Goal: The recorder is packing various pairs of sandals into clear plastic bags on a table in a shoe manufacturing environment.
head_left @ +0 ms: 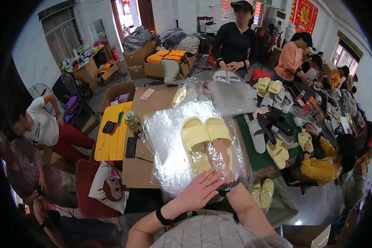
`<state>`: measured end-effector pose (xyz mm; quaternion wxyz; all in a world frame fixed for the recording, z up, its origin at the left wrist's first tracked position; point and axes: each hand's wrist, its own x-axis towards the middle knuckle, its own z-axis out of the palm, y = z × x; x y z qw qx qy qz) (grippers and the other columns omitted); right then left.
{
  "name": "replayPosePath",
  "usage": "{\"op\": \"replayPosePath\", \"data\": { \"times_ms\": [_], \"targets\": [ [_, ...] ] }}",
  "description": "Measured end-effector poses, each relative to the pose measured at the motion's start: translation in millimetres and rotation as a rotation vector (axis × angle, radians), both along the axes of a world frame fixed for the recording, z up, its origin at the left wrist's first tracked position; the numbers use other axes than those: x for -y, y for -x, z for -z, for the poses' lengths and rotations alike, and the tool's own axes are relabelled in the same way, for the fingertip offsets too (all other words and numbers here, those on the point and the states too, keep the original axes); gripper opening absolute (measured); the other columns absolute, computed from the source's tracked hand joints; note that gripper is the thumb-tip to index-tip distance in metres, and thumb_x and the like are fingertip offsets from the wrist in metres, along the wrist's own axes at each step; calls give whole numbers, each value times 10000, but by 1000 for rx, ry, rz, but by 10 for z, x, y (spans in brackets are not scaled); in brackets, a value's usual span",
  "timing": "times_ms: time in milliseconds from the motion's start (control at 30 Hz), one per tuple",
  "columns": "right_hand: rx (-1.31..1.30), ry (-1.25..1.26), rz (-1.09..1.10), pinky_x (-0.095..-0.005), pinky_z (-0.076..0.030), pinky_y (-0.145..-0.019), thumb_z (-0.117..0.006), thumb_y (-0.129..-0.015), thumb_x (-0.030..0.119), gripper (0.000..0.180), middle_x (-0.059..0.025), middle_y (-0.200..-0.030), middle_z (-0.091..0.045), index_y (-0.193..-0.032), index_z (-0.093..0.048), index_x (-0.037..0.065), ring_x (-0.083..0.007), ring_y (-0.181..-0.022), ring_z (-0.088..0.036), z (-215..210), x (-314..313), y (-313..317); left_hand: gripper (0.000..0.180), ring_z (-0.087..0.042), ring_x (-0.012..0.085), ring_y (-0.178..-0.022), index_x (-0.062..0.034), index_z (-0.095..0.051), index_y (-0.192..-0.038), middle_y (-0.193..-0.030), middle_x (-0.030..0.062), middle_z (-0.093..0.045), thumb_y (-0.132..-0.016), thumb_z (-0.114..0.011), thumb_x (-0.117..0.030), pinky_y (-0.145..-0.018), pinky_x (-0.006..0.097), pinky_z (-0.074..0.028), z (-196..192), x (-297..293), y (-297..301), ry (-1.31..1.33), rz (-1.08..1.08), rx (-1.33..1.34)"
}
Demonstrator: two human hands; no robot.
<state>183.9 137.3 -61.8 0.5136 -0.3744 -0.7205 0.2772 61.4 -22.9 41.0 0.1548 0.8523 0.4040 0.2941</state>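
A pair of pale yellow slide slippers (pixel 198 138) lies side by side in a clear plastic bag (pixel 163 136), on top of a glossy stack of such bags. My right hand (pixel 219 159) is inside the bag on the right-hand slipper, its fingers running up to the strap, which covers their tips. Flat across the bag near the slippers' heel ends rests my left hand (pixel 201 189), fingers stretched out and slightly apart. A black band circles my left wrist. Something small and dark beside my right wrist cannot be made out.
To the left are a phone (pixel 131 147), a bottle (pixel 132 123), a calculator (pixel 109 127) and a red chair (pixel 84 190). Loose slippers (pixel 268 130) crowd the green table (pixel 252 161) at right. Across stands a person in black (pixel 235 41); a person in yellow (pixel 318 169) sits at right.
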Motion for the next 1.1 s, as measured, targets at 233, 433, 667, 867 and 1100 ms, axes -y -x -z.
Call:
{"op": "replayPosePath", "data": {
  "times_ms": [233, 433, 667, 867, 1100],
  "targets": [
    [518, -199, 114, -506, -373, -1103, -745, -813, 148, 651, -238, -1400, -469, -1390, -472, 20, -446, -1306, -421, -269, 385, -130, 583, -320, 402, -1450, -70, -478, -1452, -1569, 168, -363, -947, -631, -317, -1162, 479, -323, 141, -106, 312, 43, -71, 101],
    [440, 453, -566, -372, -507, -929, -699, -915, 116, 266, -144, -1215, -652, -1164, -666, 27, -264, -1132, -622, -868, 1148, -916, 708, -232, 514, -1448, -15, -331, -1515, -1556, 307, -293, -952, -610, -340, -1181, 544, -244, 548, -337, 630, 26, -555, 89],
    [13, 575, -337, -258, -481, -612, -704, -921, 139, 167, -59, -751, -686, -875, -721, -20, -121, -691, -631, -1413, 920, -992, 746, -266, 480, -1446, -62, -293, -1550, -1596, 249, -267, -938, -604, -355, -1183, 555, -213, 992, -514, 669, 119, -682, -1],
    [494, 134, 109, -382, -526, -692, -747, -875, 328, 374, -167, -879, -674, -968, -667, -26, -302, -769, -665, -655, 141, -105, 767, -236, 438, -1473, -75, -288, -1557, -1614, 227, -245, -926, -599, -382, -1200, 545, -156, 1161, -471, 648, 103, -707, 59],
    [614, 98, 206, -469, -528, -736, -687, -884, 347, 356, -197, -912, -644, -950, -586, 12, -374, -851, -656, -137, -129, 300, 736, -224, 433, -1479, -60, -276, -1558, -1611, 256, -225, -950, -557, -364, -1197, 547, -159, 1147, -397, 642, 116, -743, -2]
  ]
}}
